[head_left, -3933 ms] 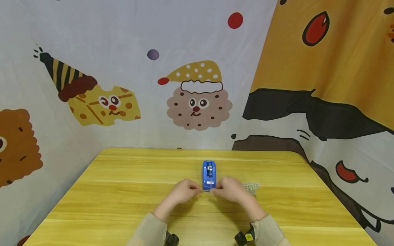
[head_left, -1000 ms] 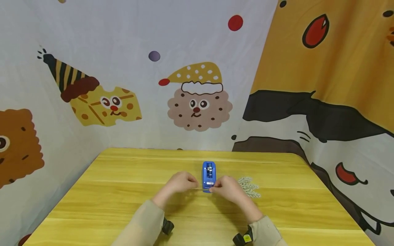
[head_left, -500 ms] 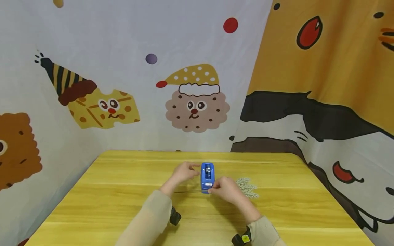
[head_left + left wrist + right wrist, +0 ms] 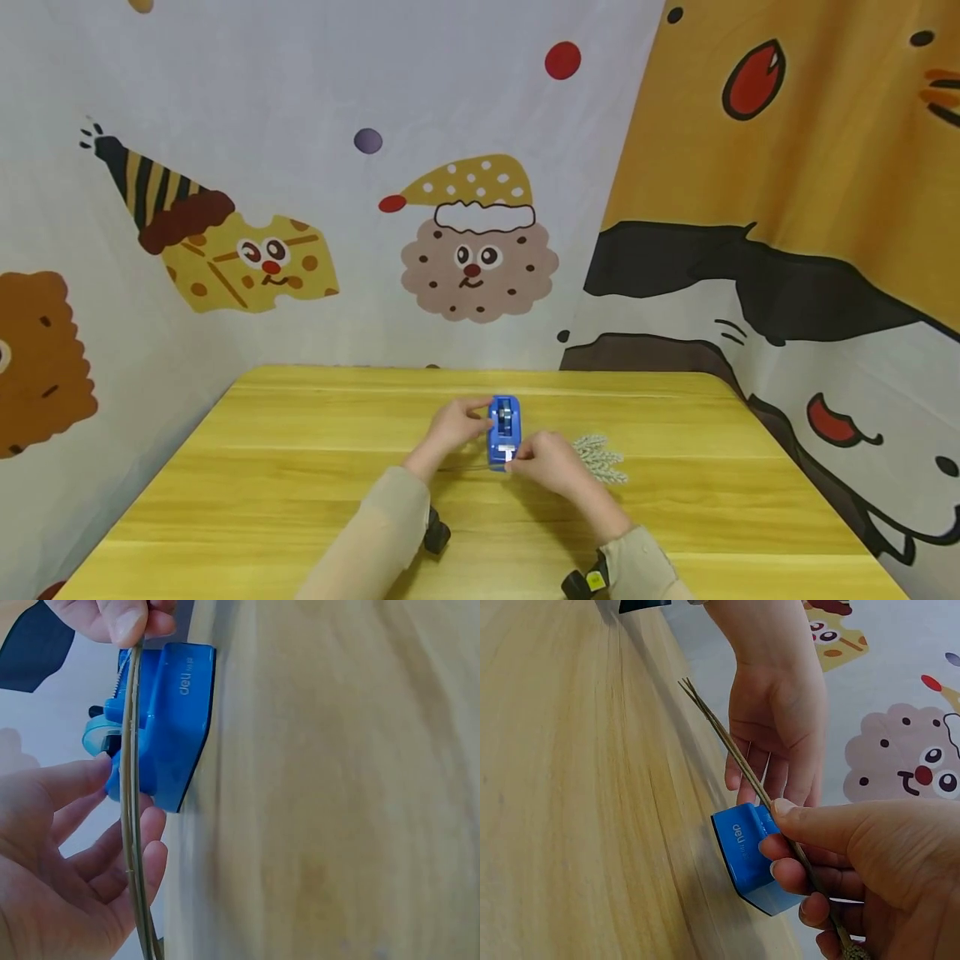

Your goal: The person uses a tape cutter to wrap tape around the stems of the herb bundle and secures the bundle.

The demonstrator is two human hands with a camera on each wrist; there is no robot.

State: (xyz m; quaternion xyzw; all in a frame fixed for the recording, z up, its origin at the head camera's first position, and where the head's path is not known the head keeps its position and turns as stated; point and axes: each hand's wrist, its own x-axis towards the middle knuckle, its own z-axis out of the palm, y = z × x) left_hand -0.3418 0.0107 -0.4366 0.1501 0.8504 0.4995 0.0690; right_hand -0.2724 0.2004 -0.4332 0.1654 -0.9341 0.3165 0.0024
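Note:
My right hand [image 4: 553, 458] pinches a thin bundle of dried wheat stems [image 4: 731, 746] between thumb and fingers. The pale green wheat ears [image 4: 598, 458] fan out to the right of this hand. Leftward, the bare stems cross the near end of a blue tape dispenser [image 4: 505, 429], which stands on the table. My left hand [image 4: 456, 423] is at the dispenser's left side, fingers spread and loosely bent. In the left wrist view, one fingertip meets the dispenser near its tape roll [image 4: 101, 736]; the stems pass in front of this hand.
The wooden table [image 4: 300, 483] carries the dispenser near its middle. Behind it hangs a white cloth [image 4: 300, 100] printed with cartoon food. Black wrist cameras sit at both sleeves, the left one [image 4: 437, 532] low over the table.
My left hand has let go of the stems and moved forward and right to the dispenser's left side. My right hand keeps its pinch on the wheat stems, almost in place.

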